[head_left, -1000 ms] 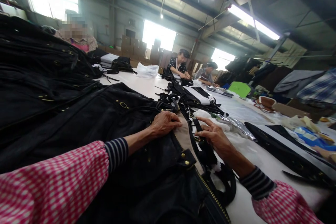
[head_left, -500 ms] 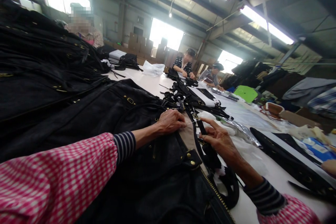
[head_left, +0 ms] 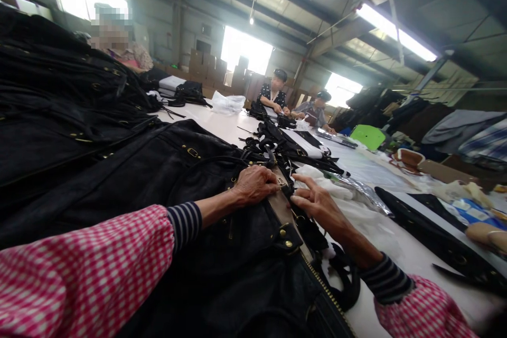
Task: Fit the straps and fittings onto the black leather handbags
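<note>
This black bag seems soft, best gripped where my left hand pinches its beige edge, my right hand spread.

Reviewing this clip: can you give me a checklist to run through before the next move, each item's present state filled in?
1. Left hand at the edge of the black bag: ok, by the beige lining.
2. Right hand's grip: cannot tell; thumb and forefinger are near the lining, but what they hold is unclear.
3. Brass zip teeth in view: ok, running along the bag's near edge.
4. Space beside the right hand free of loose material: not ok; white plastic lies close by.
5. Co-worker's hand apart from both hands: ok, at the right edge.
</note>
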`<state>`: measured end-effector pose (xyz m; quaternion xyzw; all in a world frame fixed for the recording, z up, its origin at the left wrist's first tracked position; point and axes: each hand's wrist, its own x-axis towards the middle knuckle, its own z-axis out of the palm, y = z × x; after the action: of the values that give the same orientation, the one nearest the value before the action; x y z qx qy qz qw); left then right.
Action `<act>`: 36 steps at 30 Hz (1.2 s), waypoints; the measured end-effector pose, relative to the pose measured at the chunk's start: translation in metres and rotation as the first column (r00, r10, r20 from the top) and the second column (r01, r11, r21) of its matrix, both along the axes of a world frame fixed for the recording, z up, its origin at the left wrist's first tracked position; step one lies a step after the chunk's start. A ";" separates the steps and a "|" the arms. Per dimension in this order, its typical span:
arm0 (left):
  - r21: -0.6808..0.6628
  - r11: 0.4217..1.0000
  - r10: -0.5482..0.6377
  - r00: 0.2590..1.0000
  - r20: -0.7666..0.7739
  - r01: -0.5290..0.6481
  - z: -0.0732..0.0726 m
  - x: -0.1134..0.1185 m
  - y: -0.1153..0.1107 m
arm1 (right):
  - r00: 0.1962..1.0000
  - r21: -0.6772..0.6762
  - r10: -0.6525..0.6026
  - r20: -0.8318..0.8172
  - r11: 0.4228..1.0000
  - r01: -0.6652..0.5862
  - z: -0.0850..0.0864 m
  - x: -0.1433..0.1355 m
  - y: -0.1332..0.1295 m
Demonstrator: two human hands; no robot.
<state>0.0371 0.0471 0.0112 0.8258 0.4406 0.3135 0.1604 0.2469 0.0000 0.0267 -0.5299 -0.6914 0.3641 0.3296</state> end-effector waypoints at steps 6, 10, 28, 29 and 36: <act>0.033 0.999 0.007 0.999 -0.046 -0.006 0.001 0.001 -0.002 | 0.933 -0.175 -0.161 -0.321 0.979 0.108 -0.015 -0.010 0.010; 0.013 1.000 -0.017 0.999 -0.038 0.018 0.000 -0.001 0.001 | 0.913 -0.108 -0.174 -0.369 0.984 0.144 -0.016 -0.018 0.011; 0.056 0.998 -0.042 0.998 0.040 0.040 -0.008 -0.002 0.005 | 0.820 0.007 -0.198 -0.536 0.971 0.239 -0.005 -0.030 0.027; 0.056 0.997 -0.054 0.997 0.055 0.051 -0.008 -0.003 0.006 | 0.791 -0.005 -0.190 -0.581 0.973 0.229 -0.005 -0.032 0.030; -0.037 0.965 -0.250 0.953 0.173 0.260 -0.004 -0.011 0.019 | 0.665 -0.101 -0.174 -0.726 0.984 0.146 -0.009 -0.027 0.040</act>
<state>0.0264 0.0663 0.0071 0.8416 0.3243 0.3447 0.2602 0.2200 0.0402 0.0178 -0.4042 -0.4464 0.5268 0.5998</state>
